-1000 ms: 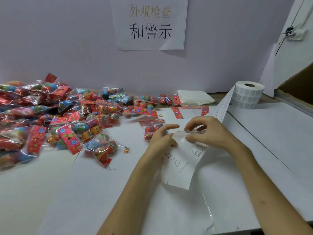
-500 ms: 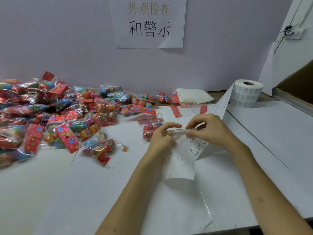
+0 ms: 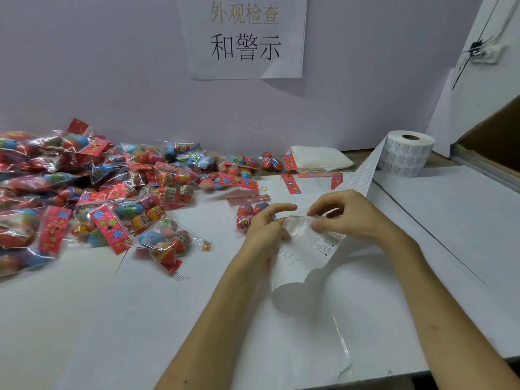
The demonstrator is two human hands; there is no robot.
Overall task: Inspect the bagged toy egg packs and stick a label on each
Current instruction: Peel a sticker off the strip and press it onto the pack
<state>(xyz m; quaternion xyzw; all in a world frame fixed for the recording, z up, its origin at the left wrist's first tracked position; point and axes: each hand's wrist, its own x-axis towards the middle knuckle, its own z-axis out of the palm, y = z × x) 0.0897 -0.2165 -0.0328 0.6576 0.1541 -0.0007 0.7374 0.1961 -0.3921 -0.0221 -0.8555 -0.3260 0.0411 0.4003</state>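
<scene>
The white worktop (image 3: 112, 319) carries everything. Well out to the left of the left hand (image 3: 264, 235) lies a large heap of bagged egg packs (image 3: 98, 198), loosely piled, none of them near enough to reach without stretching. Beyond and to the right of the right hand (image 3: 351, 218) stands the label roll (image 3: 408, 156). From it a label strip (image 3: 298, 266) runs down toward the person. It passes behind the right hand, crosses between the two hands, and ends in a loose curl on the worktop between the forearms.

Both hands hold this strip at its fold. The left hand pinches its left edge with thumb and curled fingers, the forefinger laid forward over the top. The right hand pinches the upper edge between thumb and fingertips, apparently working one label loose, though the label itself is too small to make out.

One egg pack (image 3: 247, 212) lies apart from the heap, just beyond the left hand and partly hidden by its knuckles. Its red header end points away from the person, so its long axis seems to run front to back. The left hand is the nearer by far, so a freed label in the right hand would have to travel leftward and slightly forward to land on that pack
</scene>
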